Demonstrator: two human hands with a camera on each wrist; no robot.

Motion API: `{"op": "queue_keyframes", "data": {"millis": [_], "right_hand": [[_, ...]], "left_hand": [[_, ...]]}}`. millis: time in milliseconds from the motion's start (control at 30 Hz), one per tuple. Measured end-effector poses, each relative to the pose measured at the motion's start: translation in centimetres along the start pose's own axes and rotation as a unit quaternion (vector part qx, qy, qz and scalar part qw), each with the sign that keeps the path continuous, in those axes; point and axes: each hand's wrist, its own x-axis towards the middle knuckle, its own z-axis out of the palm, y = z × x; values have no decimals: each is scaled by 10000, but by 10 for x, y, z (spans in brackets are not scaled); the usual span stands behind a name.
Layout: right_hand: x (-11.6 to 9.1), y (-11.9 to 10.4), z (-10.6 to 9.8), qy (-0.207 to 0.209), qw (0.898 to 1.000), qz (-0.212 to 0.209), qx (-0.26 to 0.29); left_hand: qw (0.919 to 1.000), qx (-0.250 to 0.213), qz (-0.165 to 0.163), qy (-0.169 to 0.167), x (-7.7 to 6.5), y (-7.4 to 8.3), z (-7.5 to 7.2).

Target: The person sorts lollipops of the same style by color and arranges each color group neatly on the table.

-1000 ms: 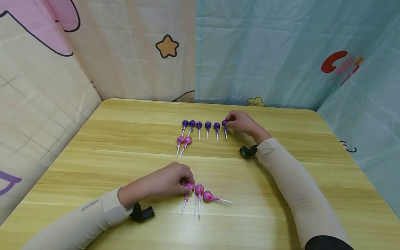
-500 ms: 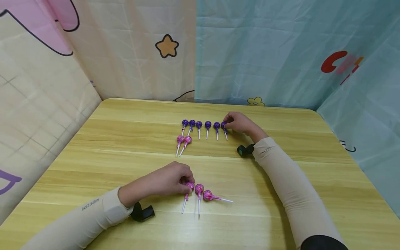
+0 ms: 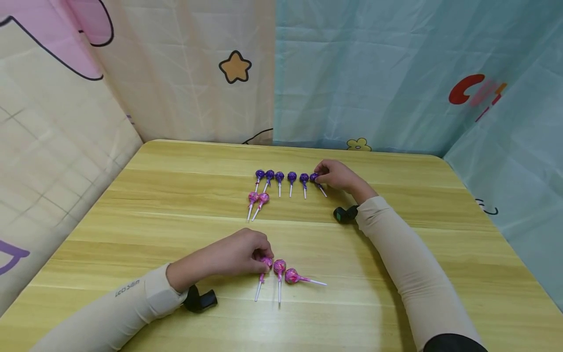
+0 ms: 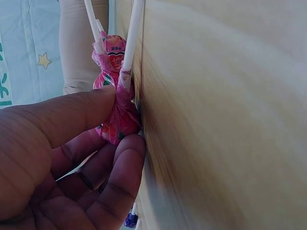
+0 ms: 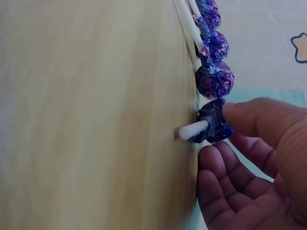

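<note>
My left hand (image 3: 241, 250) pinches the head of a pink lollipop (image 4: 119, 122) between thumb and fingers, its stick lying toward the table's near side. Just right of it lie a second pink lollipop (image 3: 279, 267) and a third pink lollipop (image 3: 292, 276) turned sideways. At the far side, my right hand (image 3: 338, 175) holds the head of the rightmost purple lollipop (image 5: 213, 120) with thumb and fingertips. That lollipop's stick slants to the right. Several other purple lollipops (image 3: 292, 177) stretch leftward from it in a row, heads away from me.
Below the row's left end lie two pink lollipops (image 3: 253, 196), heads close together. All rest on a wood-grain table (image 3: 176, 195). Printed curtains (image 3: 374, 73) hang behind and beside it. Black wrist cameras (image 3: 200, 299) sit under both wrists, close above the tabletop.
The rightmost purple lollipop's head has shifted slightly left toward the row, and its stick has swung to the right. My right hand moved with it. The left hand has stayed in place.
</note>
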Motion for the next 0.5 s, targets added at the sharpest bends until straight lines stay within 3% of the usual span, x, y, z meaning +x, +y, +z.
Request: {"op": "queue_keyframes", "data": {"millis": [500], "right_hand": [[-2, -5, 8, 303, 9990, 127, -307]], "left_hand": [[10000, -32, 19, 30, 0, 1, 0]]}}
